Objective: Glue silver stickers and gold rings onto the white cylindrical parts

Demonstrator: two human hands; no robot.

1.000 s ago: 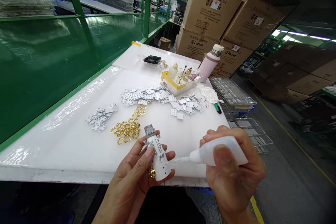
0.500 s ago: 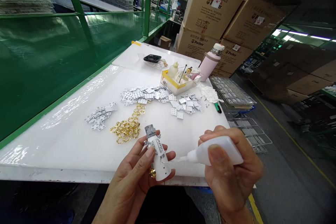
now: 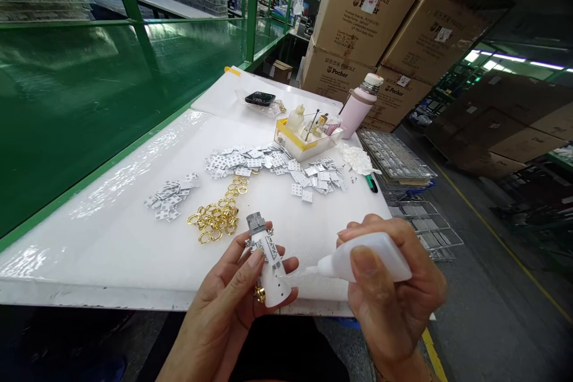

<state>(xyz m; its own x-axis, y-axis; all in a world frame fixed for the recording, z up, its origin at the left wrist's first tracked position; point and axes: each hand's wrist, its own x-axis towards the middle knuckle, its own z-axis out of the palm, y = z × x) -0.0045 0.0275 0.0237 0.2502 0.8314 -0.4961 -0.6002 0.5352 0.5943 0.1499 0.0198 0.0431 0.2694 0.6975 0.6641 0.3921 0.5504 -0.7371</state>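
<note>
My left hand (image 3: 237, 286) is closed around a white model piece (image 3: 274, 286), a tapered cylinder with grey lattice details and a grey block at its upper end. A gold part (image 3: 259, 294) shows at its lower left side. My right hand (image 3: 394, 292) grips a white squeeze bottle (image 3: 380, 255) lying nearly level. Its thin clear nozzle points left, the tip at or very close to the white piece near some small dark holes; whether it touches, I cannot tell. Beyond my left hand lies a heap of gold rings (image 3: 215, 219) on the white table (image 3: 111, 250).
Grey-white small plates (image 3: 250, 160) spread across the mid-table, with a smaller pile (image 3: 170, 197) left. Behind stand a clear box (image 3: 308, 146) of bottles and a pink flask (image 3: 358, 108). A crumpled tissue (image 3: 358, 160) and green-handled tool (image 3: 371, 184) lie right. Cartons (image 3: 353, 24) rise behind.
My right hand and the bottle have shifted very slightly left. The white piece stays in my left hand at almost the same spot.
</note>
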